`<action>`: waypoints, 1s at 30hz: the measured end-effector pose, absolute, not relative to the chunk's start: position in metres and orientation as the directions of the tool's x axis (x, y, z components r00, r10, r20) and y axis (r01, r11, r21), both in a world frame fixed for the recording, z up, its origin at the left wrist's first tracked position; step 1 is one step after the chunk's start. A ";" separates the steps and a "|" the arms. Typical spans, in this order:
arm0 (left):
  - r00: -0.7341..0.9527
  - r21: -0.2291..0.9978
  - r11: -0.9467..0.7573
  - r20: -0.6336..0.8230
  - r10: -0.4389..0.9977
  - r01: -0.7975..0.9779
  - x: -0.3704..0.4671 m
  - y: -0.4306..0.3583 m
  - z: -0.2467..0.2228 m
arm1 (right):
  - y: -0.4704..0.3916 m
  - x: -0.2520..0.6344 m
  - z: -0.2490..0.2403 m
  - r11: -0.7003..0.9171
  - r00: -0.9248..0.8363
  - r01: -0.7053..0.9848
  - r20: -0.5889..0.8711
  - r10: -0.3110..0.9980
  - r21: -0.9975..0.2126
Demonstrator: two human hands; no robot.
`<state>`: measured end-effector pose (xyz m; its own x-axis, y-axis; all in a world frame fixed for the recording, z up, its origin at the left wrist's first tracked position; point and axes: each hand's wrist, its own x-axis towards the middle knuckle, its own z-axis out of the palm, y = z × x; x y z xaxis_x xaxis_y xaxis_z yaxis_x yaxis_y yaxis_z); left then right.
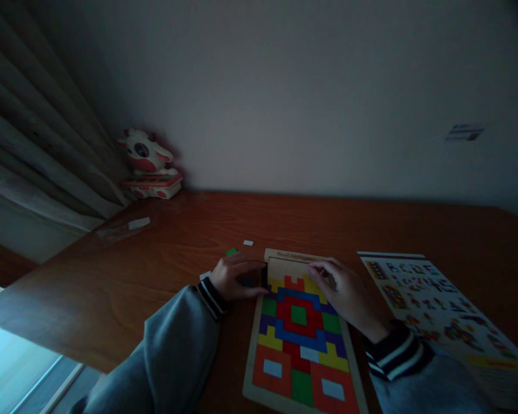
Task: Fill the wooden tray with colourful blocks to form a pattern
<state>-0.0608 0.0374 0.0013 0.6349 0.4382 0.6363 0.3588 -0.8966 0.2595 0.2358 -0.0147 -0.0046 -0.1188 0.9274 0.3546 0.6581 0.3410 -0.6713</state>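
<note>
A wooden tray puzzle (249,382) lies on the table, mostly filled with red, blue, yellow, green, purple, orange and white blocks. Bare wood shows at its far end. My left hand (237,278) is at the tray's far left edge, thumb and index finger bent around a narrow dark block (264,276). Over the upper right of the tray is my right hand (343,287), its fingertips close together beside a yellow block (315,286). Whatever those fingertips hold, if anything, is too small to make out. Beneath my left hand, a blue piece is partly hidden.
A printed pattern sheet (435,310) lies right of the tray. Near my left hand are a green block (232,252) and a white block (248,242). A cow-shaped toy keyboard (151,167) stands at the back left by the curtain (38,126). A wall closes the far side.
</note>
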 end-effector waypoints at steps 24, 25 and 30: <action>0.717 0.145 -0.846 0.469 0.516 0.513 -0.077 0.061 -0.001 | -0.018 0.229 -0.001 0.156 0.104 0.374 0.209 0.972 -0.914; 0.714 0.155 -0.842 0.465 0.523 0.516 -0.078 0.062 -0.002 | -0.018 0.229 -0.001 0.161 0.103 0.373 0.213 0.972 -0.914; 0.666 0.211 -0.815 0.484 0.567 0.540 -0.077 0.063 -0.008 | -0.018 0.230 0.002 0.160 0.095 0.382 0.211 0.973 -0.910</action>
